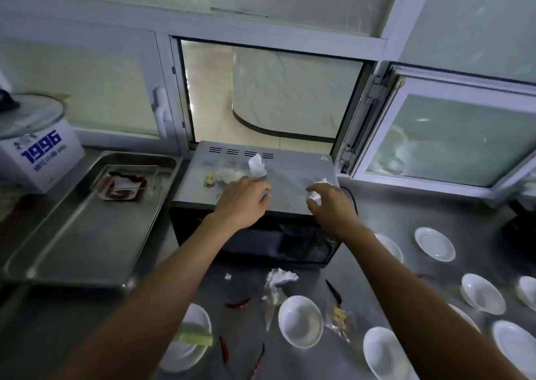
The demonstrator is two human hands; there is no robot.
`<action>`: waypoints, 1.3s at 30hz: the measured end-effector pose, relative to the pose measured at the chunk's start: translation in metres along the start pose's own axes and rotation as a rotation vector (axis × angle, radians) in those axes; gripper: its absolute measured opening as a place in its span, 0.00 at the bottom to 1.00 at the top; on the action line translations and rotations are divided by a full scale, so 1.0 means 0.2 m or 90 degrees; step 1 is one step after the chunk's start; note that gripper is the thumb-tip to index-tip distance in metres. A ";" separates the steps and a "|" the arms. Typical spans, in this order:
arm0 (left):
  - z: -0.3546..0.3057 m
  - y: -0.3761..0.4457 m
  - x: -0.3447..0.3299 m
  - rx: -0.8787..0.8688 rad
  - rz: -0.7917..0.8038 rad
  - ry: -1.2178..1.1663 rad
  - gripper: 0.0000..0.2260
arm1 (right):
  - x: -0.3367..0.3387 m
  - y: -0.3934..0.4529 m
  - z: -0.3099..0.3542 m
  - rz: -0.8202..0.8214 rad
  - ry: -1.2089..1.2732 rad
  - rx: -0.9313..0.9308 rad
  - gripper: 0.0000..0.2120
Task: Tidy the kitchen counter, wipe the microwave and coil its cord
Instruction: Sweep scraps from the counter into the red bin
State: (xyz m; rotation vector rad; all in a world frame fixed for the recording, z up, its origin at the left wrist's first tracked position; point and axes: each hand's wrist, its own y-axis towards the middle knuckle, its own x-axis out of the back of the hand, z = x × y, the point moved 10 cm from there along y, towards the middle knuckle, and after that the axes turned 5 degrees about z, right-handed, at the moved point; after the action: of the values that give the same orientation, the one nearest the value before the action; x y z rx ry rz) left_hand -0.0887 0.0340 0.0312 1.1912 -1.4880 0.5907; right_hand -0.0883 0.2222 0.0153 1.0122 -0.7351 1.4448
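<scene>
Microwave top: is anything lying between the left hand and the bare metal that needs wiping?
Yes. Crumpled tissues and a small yellowish scrap lie on the microwave top just beyond the left hand, which touches them. The right hand pinches another tissue wad. The rest of the top looks bare.

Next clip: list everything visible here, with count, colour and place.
microwave: one, grey top, black front, counter centre, under open hatch
tissues on microwave: a few, white, crumpled, by left hand
yellowish scrap: one, on microwave top, left
tray: one, steel, left of microwave, holds a clear dish with red chillies
cooker: one, white, blue "1996", far left
bowls and saucers: about nine, white, front and right counter
dried chillies: several, red, front counter
tissue on counter: one, white, before microwave
wrappers: two, clear plastic, near bowls
cord: black, right of microwave
left hand: on tissues
right hand: pinches a white tissue
</scene>
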 end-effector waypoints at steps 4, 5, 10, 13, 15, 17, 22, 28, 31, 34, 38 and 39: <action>0.06 0.10 -0.04 -0.017 0.017 0.006 0.12 | 0.01 0.03 -0.07 -0.026 -0.001 -0.058 0.15; 0.07 0.13 -0.05 -0.019 0.021 0.014 0.13 | 0.01 0.04 -0.09 -0.029 -0.003 -0.069 0.16; 0.11 0.23 -0.05 -0.020 -0.002 0.049 0.14 | 0.00 0.09 -0.16 -0.024 -0.033 -0.081 0.17; 0.15 0.29 -0.06 0.015 -0.006 0.081 0.15 | -0.02 0.14 -0.19 -0.020 -0.044 -0.073 0.17; 0.19 0.32 -0.07 0.056 0.011 0.100 0.17 | -0.03 0.16 -0.20 -0.014 -0.059 -0.069 0.17; 0.22 0.34 -0.11 0.080 0.036 0.115 0.18 | -0.05 0.19 -0.23 -0.006 -0.074 -0.073 0.17; 0.24 0.41 -0.17 0.099 0.087 0.141 0.17 | -0.10 0.23 -0.28 0.005 -0.069 -0.079 0.17; 0.24 0.45 -0.19 0.105 0.097 0.166 0.10 | -0.11 0.27 -0.30 0.012 -0.064 -0.077 0.20; 0.25 0.47 -0.20 0.106 0.096 0.177 0.10 | -0.10 0.29 -0.31 -0.002 -0.052 -0.067 0.19; 0.27 0.50 -0.21 0.107 0.094 0.181 0.13 | -0.07 0.29 -0.32 -0.035 -0.037 -0.054 0.14; 0.30 0.51 -0.22 0.112 0.079 0.145 0.14 | -0.07 0.30 -0.31 -0.063 -0.009 -0.023 0.06; 0.30 0.51 -0.22 0.109 0.069 0.139 0.14 | -0.06 0.30 -0.31 -0.069 -0.002 -0.018 0.06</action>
State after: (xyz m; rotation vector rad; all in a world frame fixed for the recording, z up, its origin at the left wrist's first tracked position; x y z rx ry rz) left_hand -0.2107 0.0370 -0.0027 1.1401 -1.3419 0.9074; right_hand -0.1583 0.2635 -0.0155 1.0172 -0.6914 1.3366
